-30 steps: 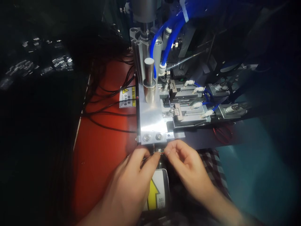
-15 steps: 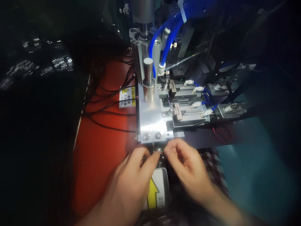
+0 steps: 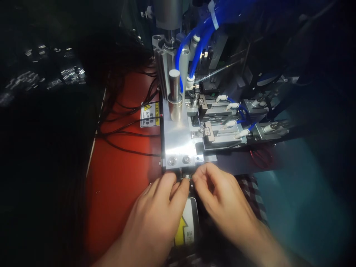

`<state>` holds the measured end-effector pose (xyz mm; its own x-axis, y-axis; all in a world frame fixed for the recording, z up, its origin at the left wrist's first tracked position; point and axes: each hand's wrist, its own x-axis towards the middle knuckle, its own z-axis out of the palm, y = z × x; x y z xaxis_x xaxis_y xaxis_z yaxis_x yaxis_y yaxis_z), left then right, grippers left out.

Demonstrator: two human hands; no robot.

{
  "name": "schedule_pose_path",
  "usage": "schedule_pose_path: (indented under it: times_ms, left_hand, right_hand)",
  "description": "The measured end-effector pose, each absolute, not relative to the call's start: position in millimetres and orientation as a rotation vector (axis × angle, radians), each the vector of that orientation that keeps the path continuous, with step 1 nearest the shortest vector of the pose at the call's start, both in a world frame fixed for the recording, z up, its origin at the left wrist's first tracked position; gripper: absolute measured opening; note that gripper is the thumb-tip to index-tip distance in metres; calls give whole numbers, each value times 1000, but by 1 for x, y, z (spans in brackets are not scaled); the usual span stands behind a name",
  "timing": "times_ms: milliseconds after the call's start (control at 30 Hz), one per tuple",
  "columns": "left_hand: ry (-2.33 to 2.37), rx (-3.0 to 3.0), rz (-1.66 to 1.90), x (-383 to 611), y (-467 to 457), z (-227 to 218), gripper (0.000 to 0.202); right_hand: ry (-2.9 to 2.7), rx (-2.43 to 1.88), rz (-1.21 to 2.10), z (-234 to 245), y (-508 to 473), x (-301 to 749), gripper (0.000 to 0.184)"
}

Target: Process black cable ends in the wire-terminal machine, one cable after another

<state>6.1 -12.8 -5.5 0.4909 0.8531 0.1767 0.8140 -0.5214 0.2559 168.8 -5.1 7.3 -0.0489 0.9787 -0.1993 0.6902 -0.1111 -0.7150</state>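
Observation:
Both hands meet at the front end of a metal machine fixture [image 3: 178,137]. My left hand [image 3: 158,207] has its fingers curled, thumb and fingers pressed at the slot below the two bolts [image 3: 179,160]. Opposite it, my right hand [image 3: 222,193] pinches with thumb and forefinger. Between the fingertips lies a small part [image 3: 188,178] with thin light and dark bits; it is too small to name. What each hand grips is mostly hidden by the fingers. Beneath the hands is a white label with a yellow arrow [image 3: 181,230].
Blue air hoses [image 3: 198,48] run down to an upright cylinder [image 3: 162,63]. Slide units with white fittings [image 3: 225,129] stand to the right. Black cables [image 3: 128,133] cross the red surface [image 3: 116,193] at left, near a warning label [image 3: 150,114]. Checked cloth [image 3: 253,193] shows at lower right.
The view has shifted very slightly. Both hands stay at the front slot; my left hand covers a little more of the arrow label, and the fingers of my right hand have closed slightly.

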Motion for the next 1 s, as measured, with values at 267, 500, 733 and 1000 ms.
schedule_pose_path:
  times_ms: [267, 500, 733, 1000]
  left_hand:
    - [1497, 2666, 460, 9, -13, -5, 36]
    - [1477, 2580, 466, 6, -13, -9, 34]
    - [1470, 2569, 459, 5, -13, -7, 33]
    - [1471, 2562, 452, 4, -13, -7, 35]
  right_hand:
    - [-1701, -1905, 947, -6, -6, 171, 21]
    - [-1481, -1728, 1080, 3, -5, 173, 12]
    - [-1389, -1644, 1104, -4, -5, 163, 14]
    - [-1173, -1704, 1352, -7, -2, 163, 18]
